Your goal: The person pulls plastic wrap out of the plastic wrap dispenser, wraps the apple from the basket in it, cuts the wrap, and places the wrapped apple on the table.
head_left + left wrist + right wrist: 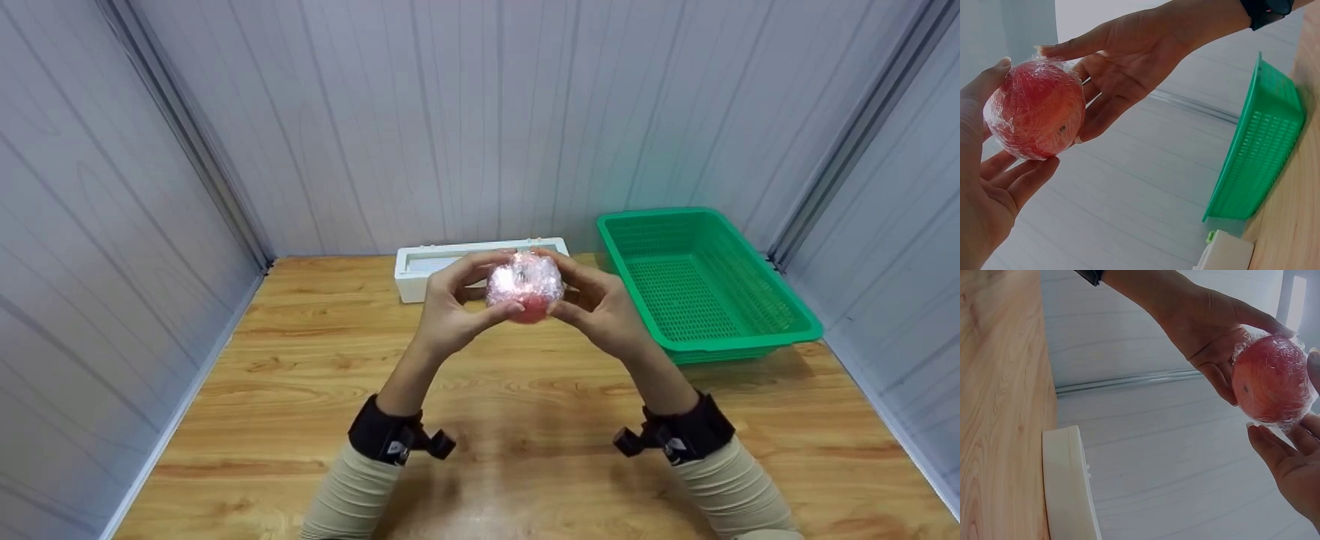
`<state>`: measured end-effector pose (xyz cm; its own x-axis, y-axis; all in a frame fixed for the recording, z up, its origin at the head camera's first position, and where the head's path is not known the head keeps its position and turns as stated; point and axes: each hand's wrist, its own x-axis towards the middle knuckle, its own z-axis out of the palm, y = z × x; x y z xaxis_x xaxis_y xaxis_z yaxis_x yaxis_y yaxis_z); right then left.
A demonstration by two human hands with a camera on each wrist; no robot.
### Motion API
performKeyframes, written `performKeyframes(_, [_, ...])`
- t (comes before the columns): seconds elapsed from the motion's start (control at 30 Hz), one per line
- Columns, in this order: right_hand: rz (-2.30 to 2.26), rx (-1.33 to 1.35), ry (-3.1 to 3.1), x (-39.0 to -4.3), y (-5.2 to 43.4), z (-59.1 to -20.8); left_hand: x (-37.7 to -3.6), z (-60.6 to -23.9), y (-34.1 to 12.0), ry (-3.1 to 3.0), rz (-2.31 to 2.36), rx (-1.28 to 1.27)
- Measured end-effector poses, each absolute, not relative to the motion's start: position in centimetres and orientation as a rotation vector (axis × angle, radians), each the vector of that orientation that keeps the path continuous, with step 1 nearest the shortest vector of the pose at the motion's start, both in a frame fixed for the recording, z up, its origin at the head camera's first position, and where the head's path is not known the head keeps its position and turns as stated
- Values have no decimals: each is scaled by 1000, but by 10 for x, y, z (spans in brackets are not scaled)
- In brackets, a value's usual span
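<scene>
A red apple (pixel 534 306) wrapped in crinkled clear plastic film is held up above the wooden table, between both hands. My left hand (pixel 459 304) grips its left side, thumb at the front and fingers curled behind. On the other side my right hand (pixel 602 307) grips it the same way, the two thumbs close together on the near face. In the left wrist view the film clings round the whole apple (pixel 1039 109), with loose wrinkles at the top. The right wrist view shows the apple (pixel 1271 381) with a small dark spot on its skin.
A white box (pixel 411 286) with a long open slot stands against the back wall, partly hidden behind the hands. To the right sits a green perforated basket (pixel 739 346). Pale panel walls (pixel 450 112) enclose the wooden table (pixel 315 420) on three sides.
</scene>
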<state>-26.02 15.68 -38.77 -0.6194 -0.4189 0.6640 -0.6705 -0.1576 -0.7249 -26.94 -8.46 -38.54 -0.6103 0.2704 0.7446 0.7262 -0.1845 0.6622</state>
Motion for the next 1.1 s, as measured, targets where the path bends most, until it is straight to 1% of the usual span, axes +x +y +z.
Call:
performKeyframes(0.17, [1794, 1231, -1978, -259, 158, -391, -270, -388, -80, -1751, -1830, -1123])
performKeyframes(0.47, [1786, 1330, -2032, -259, 159, -397, -270, -395, -73, -1763, -1749, -1094])
performKeyframes(0.67, [1805, 1281, -2011, -257, 162, -394, -268, -393, -71, -1755, -1763, -1045])
performKeyframes(0.93, [1453, 1166, -1926, -260, 161, -394, -265, -387, -73, -1780, -1895, -950])
performKeyframes(1.1, [1391, 1159, -1901, -258, 158, -399, -262, -387, -70, -1799, -1921, -957])
